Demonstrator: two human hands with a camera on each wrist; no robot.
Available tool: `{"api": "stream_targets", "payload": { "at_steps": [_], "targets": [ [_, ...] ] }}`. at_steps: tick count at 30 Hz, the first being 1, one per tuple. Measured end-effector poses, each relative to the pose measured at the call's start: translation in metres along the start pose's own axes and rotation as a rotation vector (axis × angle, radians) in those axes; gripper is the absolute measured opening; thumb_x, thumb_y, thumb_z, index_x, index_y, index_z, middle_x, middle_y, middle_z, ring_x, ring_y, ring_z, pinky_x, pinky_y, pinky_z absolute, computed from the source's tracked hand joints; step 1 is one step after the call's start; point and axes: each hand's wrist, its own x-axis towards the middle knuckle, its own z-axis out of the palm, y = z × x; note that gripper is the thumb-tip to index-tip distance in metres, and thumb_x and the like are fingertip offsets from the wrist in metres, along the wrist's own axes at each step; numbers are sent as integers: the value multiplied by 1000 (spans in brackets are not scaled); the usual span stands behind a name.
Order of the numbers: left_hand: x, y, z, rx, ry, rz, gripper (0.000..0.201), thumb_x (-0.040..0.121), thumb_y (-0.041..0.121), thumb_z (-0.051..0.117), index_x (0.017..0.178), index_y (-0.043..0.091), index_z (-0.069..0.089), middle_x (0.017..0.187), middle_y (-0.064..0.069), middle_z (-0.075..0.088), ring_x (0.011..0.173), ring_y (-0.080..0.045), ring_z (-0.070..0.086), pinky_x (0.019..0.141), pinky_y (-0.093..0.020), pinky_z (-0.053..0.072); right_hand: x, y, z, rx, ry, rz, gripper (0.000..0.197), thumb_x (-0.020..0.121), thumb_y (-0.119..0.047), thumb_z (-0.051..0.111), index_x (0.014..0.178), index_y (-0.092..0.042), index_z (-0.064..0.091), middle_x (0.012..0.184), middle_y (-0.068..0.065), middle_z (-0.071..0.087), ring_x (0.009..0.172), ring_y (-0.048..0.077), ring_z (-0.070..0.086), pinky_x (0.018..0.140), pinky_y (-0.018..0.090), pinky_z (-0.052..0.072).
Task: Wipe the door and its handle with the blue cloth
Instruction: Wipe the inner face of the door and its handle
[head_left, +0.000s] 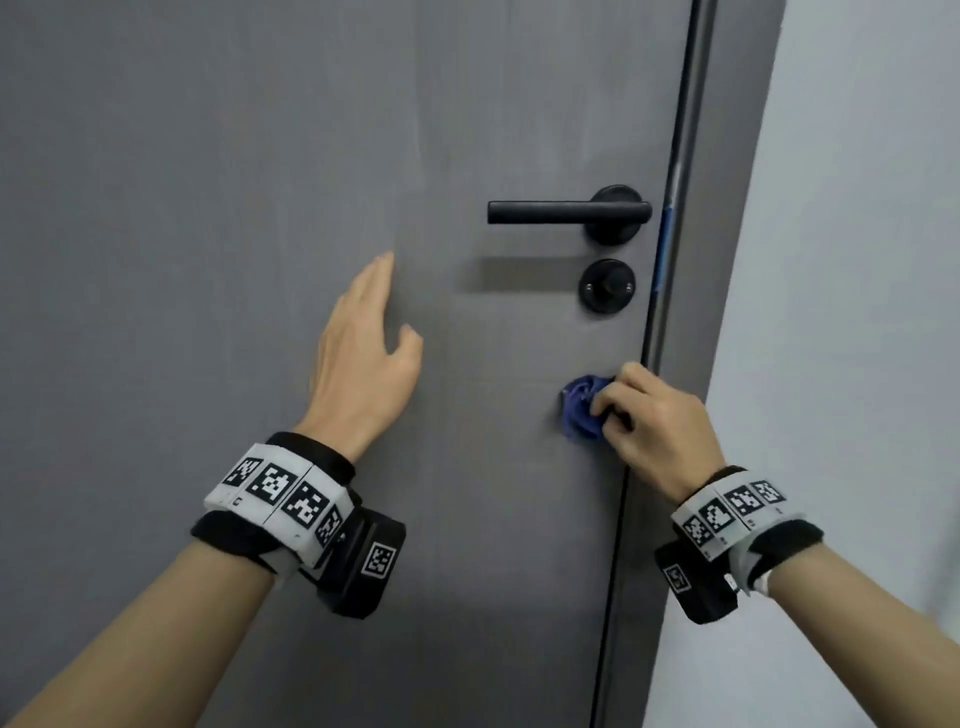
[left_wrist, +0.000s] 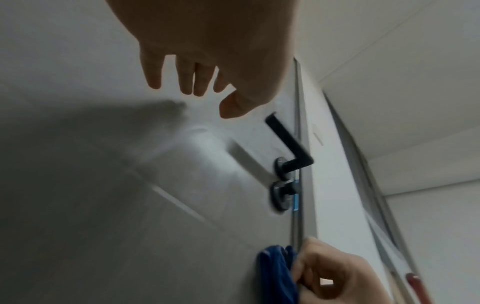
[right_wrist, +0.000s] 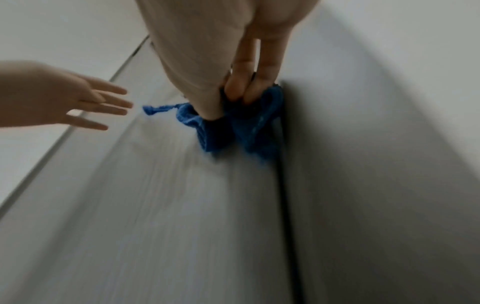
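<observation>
A grey door (head_left: 234, 182) fills the head view. Its black lever handle (head_left: 566, 212) sits at the right, with a round black lock knob (head_left: 607, 286) under it. My right hand (head_left: 649, 415) grips a bunched blue cloth (head_left: 582, 408) and holds it against the door below the lock, near the door's right edge. In the right wrist view the blue cloth (right_wrist: 233, 125) is pinched between thumb and fingers. My left hand (head_left: 363, 353) is spread with straight fingers close to the door, left of the handle. The left wrist view shows the handle (left_wrist: 288, 142) and the cloth (left_wrist: 275, 271).
A dark door frame (head_left: 670, 260) runs down the right of the door, with a strip of blue tape (head_left: 662, 249) at latch height. A pale wall (head_left: 857, 260) lies to the right of the frame.
</observation>
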Motion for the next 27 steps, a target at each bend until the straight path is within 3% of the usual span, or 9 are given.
{"api": "stream_targets", "payload": {
  "at_steps": [3, 6, 8, 11, 15, 17, 20, 24, 27],
  "targets": [
    [14, 58, 14, -122, 1, 154, 74, 90, 5, 51, 158, 14, 22, 165, -2, 20, 152, -13, 17, 123, -26, 14, 2, 16, -37, 73, 142, 9, 26, 70, 7, 70, 85, -14, 67, 84, -9, 46, 64, 9, 42, 56, 31, 45],
    [32, 90, 29, 51, -31, 278, 79, 85, 5, 52, 157, 17, 24, 166, -1, 16, 153, -20, 15, 121, -33, 16, 3, 19, -54, 114, 195, -32, 28, 72, 10, 67, 91, -11, 70, 84, -7, 49, 65, 4, 37, 61, 21, 39],
    [42, 97, 35, 210, -55, 281, 76, 83, 8, 54, 154, 16, 29, 162, -2, 27, 150, -23, 19, 122, -43, 21, 4, 24, -58, 169, 229, 7, 32, 72, 10, 67, 96, -11, 71, 81, -6, 50, 65, 4, 39, 64, 17, 38],
    [48, 100, 41, 351, -7, 296, 67, 79, 11, 55, 144, 18, 42, 138, -2, 49, 131, -27, 38, 111, -53, 34, 8, 33, -59, 243, 285, 83, 38, 70, 13, 68, 99, -11, 72, 76, -6, 48, 67, -2, 45, 69, 10, 36],
    [50, 97, 47, 326, 55, 316, 57, 76, 7, 54, 131, 19, 51, 118, 0, 56, 111, -27, 45, 105, -46, 38, 17, 33, -56, 265, 323, 83, 45, 73, 12, 67, 111, -12, 71, 78, -3, 50, 66, 4, 43, 70, 12, 38],
    [54, 97, 46, 307, 61, 315, 50, 77, 8, 54, 126, 19, 55, 112, 0, 59, 104, -26, 46, 102, -40, 37, 25, 24, -52, 214, 299, -63, 46, 76, 9, 65, 118, -9, 71, 82, -1, 51, 68, 5, 40, 68, 16, 40],
    [61, 100, 41, 297, 26, 299, 43, 82, 13, 54, 124, 21, 58, 111, 2, 62, 102, -23, 48, 97, -32, 35, 42, -1, -35, 29, 199, -289, 41, 83, 2, 57, 121, -5, 68, 90, 8, 55, 71, 21, 51, 55, 32, 45],
    [66, 100, 29, 249, -85, 257, 44, 88, 17, 51, 130, 27, 56, 117, 8, 62, 109, -18, 48, 86, -28, 36, 64, -23, -9, -207, 138, -145, 48, 78, -1, 72, 125, -4, 63, 105, 9, 57, 82, 26, 55, 40, 32, 35],
    [69, 99, 21, 218, -129, 261, 32, 93, 26, 49, 124, 29, 59, 110, 7, 63, 103, -19, 50, 85, -34, 41, 58, -13, -7, -241, 134, -89, 43, 81, -7, 77, 122, -11, 64, 100, 5, 53, 81, 23, 53, 41, 26, 27]
  ]
}}
